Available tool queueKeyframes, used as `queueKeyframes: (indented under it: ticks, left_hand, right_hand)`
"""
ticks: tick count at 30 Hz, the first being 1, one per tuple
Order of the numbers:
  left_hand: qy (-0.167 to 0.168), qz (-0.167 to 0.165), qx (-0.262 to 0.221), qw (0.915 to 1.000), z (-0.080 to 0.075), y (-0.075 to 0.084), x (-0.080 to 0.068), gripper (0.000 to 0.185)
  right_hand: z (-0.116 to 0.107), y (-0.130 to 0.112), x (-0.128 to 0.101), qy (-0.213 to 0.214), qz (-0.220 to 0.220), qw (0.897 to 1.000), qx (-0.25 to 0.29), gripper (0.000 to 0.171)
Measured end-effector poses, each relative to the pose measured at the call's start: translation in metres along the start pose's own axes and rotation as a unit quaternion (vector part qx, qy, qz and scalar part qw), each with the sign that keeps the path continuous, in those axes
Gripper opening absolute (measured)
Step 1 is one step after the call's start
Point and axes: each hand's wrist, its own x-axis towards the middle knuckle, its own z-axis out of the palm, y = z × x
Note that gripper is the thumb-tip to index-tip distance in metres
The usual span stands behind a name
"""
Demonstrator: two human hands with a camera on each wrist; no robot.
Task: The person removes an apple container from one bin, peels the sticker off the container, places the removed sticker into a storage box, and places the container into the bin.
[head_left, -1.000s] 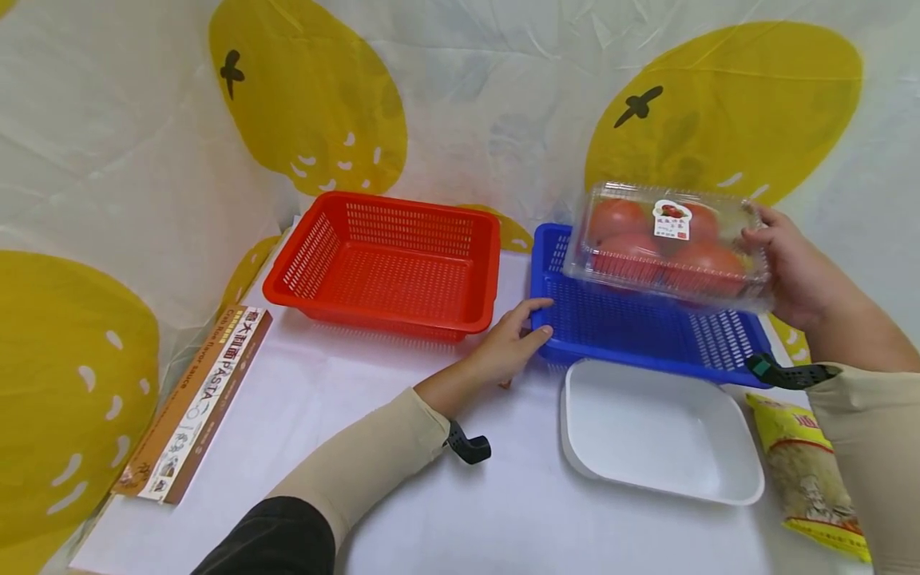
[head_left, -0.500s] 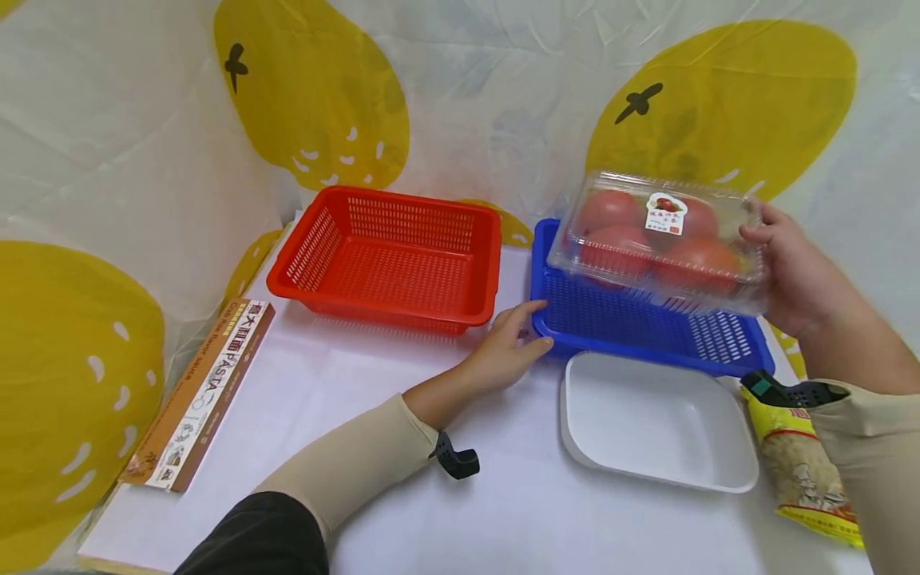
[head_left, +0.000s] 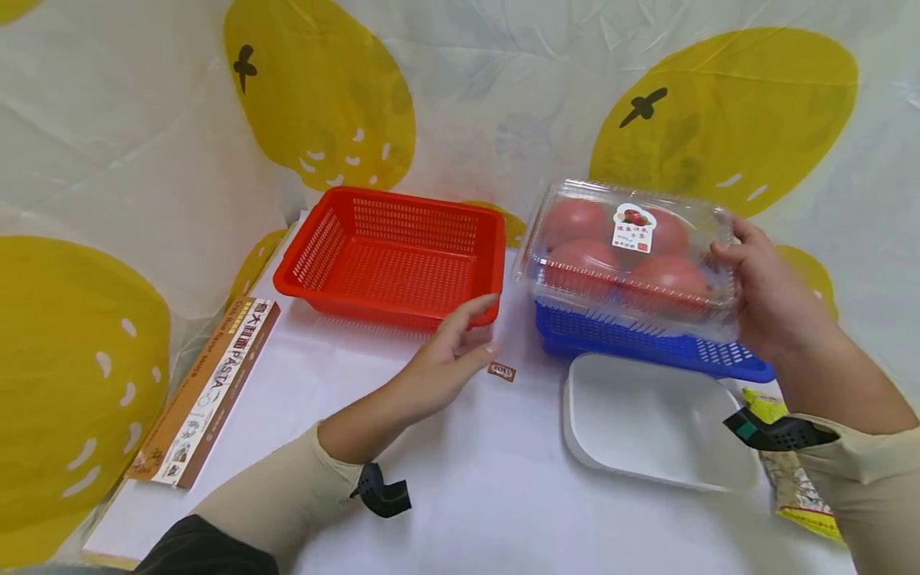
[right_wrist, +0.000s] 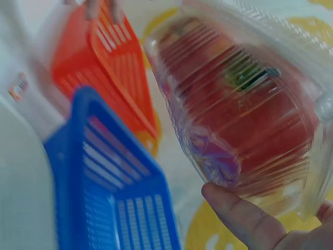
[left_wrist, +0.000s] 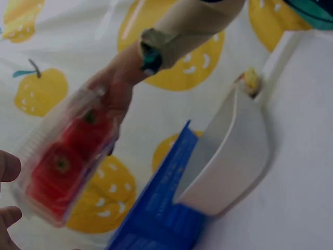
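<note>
The tomato box, clamped in the right hand, has been carried leftward over the blue basket; the left hand, fingers relaxed, has been withdrawn to the red basket.

Clear clamshell box of tomatoes held up at the right.

Four red tomatoes show through its ribbed, see-through lid, which carries a small white label with a red picture. The closed box hangs roughly level above the blue basket, gripped at its right end by the right hand.
</note>
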Motion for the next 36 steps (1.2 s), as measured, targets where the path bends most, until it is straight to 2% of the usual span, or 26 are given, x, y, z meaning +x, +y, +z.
queueKeyframes:
  ticks: [2, 5, 8, 14, 21, 25, 29, 36]
  left_hand:
    - [0.016, 0.011, -0.005, 0.9998, -0.016, 0.002, -0.007, 0.065]
    - [0.034, 0.011, -0.026, 0.9990, -0.036, 0.006, -0.018, 0.064]
    - [0.043, 0.010, -0.040, 0.9982, -0.053, 0.011, -0.028, 0.063]
    - [0.064, 0.029, -0.027, 0.9972, -0.078, 0.013, -0.047, 0.062]
    - [0.084, 0.039, -0.033, 0.9952, -0.103, 0.004, -0.066, 0.059]
    - [0.088, 0.042, -0.026, 0.9949, -0.109, -0.004, -0.074, 0.059]
    - [0.090, 0.044, -0.026, 0.9947, -0.110, -0.013, -0.084, 0.059]
    - [0.097, 0.048, -0.056, 0.9926, -0.113, -0.026, -0.106, 0.056]
  right_hand:
    - [0.010, 0.004, -0.002, 0.011, 0.016, 1.000, 0.004, 0.059]
    - [0.025, 0.012, -0.003, 0.010, 0.027, 0.999, 0.023, 0.059]
    - [0.041, 0.023, -0.002, -0.017, 0.019, 0.999, 0.045, 0.059]
    - [0.073, 0.049, -0.001, -0.079, -0.022, 0.995, 0.064, 0.059]
    - [0.107, 0.083, -0.007, -0.070, -0.026, 0.996, 0.040, 0.054]
    - [0.122, 0.101, -0.018, -0.067, -0.029, 0.997, 0.034, 0.054]
    - [0.138, 0.116, -0.027, -0.054, -0.014, 0.998, 0.019, 0.056]
    - [0.161, 0.144, -0.034, -0.039, 0.020, 0.999, -0.015, 0.064]
